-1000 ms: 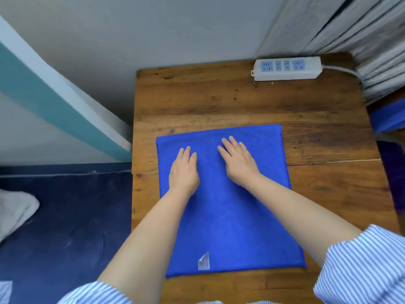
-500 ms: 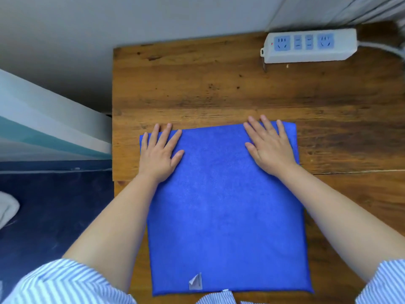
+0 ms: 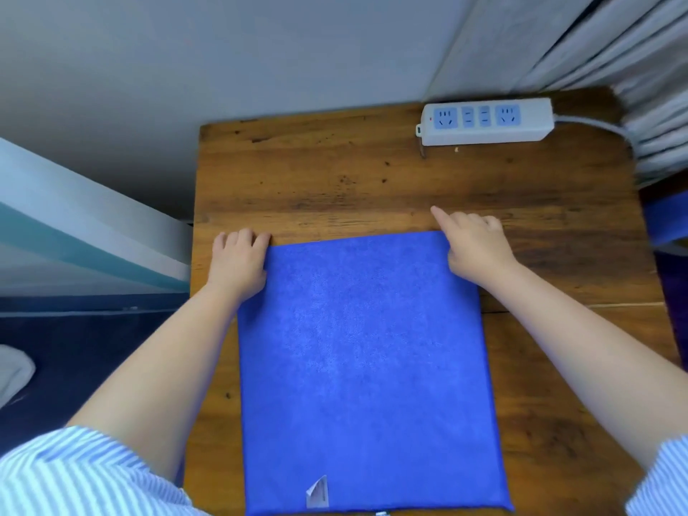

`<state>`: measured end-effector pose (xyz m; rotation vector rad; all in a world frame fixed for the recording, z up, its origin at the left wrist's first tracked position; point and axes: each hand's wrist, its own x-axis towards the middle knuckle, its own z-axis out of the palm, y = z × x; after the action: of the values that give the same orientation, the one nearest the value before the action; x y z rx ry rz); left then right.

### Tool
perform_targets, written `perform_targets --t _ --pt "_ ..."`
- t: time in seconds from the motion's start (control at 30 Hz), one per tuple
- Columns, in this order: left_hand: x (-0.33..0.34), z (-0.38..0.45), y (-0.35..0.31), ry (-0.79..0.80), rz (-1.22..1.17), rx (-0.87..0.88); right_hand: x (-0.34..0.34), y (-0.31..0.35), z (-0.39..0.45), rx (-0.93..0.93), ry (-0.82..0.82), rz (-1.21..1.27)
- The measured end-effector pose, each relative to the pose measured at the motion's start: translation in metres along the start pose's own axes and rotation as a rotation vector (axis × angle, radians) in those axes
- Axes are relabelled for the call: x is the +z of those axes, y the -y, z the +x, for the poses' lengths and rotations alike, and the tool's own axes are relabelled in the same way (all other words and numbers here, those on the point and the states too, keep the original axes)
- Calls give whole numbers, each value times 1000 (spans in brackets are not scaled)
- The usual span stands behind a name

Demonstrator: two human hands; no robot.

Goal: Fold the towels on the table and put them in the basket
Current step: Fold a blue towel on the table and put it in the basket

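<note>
A blue towel (image 3: 365,366) lies flat on the wooden table (image 3: 335,180), reaching from mid-table to the near edge, with a small white label (image 3: 318,491) near its front. My left hand (image 3: 238,262) covers the towel's far-left corner with its fingers curled down over it. At the far-right corner my right hand (image 3: 473,243) holds the edge; its thumb is on the cloth, the index finger points out over the wood and the other fingers are curled. No basket is in view.
A white power strip (image 3: 484,121) with a grey cable lies at the table's far right. Grey curtains (image 3: 614,50) hang behind it. Something blue (image 3: 666,217) shows past the right edge. Dark blue floor and a white cloth (image 3: 11,370) are on the left.
Both hands slid apart from the towel's middle to its far corners, flat palms giving way to curled fingers at the corners. The camera shifted and tilted.
</note>
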<state>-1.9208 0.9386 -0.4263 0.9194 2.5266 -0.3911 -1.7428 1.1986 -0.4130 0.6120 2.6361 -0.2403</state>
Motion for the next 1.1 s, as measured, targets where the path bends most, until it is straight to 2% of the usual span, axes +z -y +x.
perform_targets --t 0.1,0.23,0.47,0.7,0.87,1.1 --pt "-10 -8 0 50 72 -32 -9 3 -1 35 36 -88" --pt "-19 -26 0 27 168 -44 -16 3 -15 11 22 -84" --pt "-5 -92 16 -152 1 -43 -11 -2 -77 5 -157 41" --pt "21 -179 27 -304 -74 58 12 8 -168 6 -315 132" --pt "36 -234 22 -245 28 77 34 20 -223 7 -396 164" --pt "69 -270 9 -133 120 110 82 20 -261 44 -341 139"
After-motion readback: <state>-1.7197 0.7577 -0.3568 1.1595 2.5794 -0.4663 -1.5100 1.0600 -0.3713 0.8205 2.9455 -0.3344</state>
